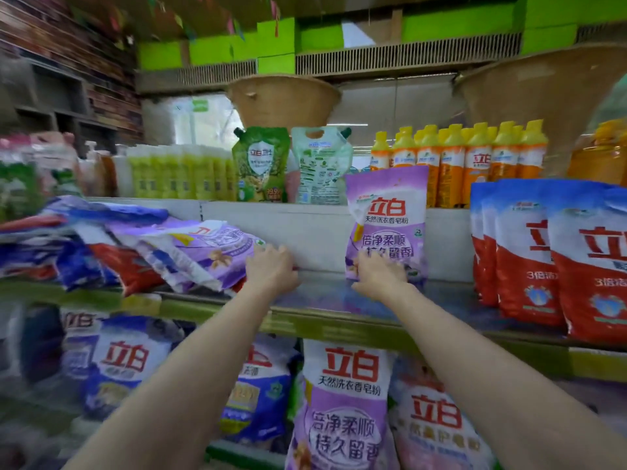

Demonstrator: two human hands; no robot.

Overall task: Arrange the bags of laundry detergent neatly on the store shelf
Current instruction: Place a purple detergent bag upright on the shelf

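On the middle shelf (pixel 325 293) of a store aisle, a purple detergent bag (pixel 386 218) is stood upright against the white back panel (pixel 305 232), its lower edge pressed by the right hand (pixel 380 276), whose fingers are spread loosely over the bag's base. To the left, the left hand (pixel 271 266) is laid with fingers curled together on the edge of a toppled purple bag (pixel 210 252), which tops a slumped pile of blue, red and purple bags (pixel 101 245). Between the two hands a bare stretch of grey metal shelf is seen. At the right end, red-and-blue bags (pixel 549 259) are lined upright, well apart from the standing purple bag. Above, on the upper shelf, two green refill pouches (pixel 261 164) are set beside a row of orange bottles with yellow caps (pixel 468 161) and a row of pale green bottles (pixel 179 174). Woven baskets (pixel 285 100) are perched behind them. Below, on the lower shelf, more purple, blue and pink bags (pixel 346 401) are crowded upright. Green wall blocks (pixel 441 28) and a ventilation grille (pixel 407 57) are visible overhead; the left edge of the scene is blurred.
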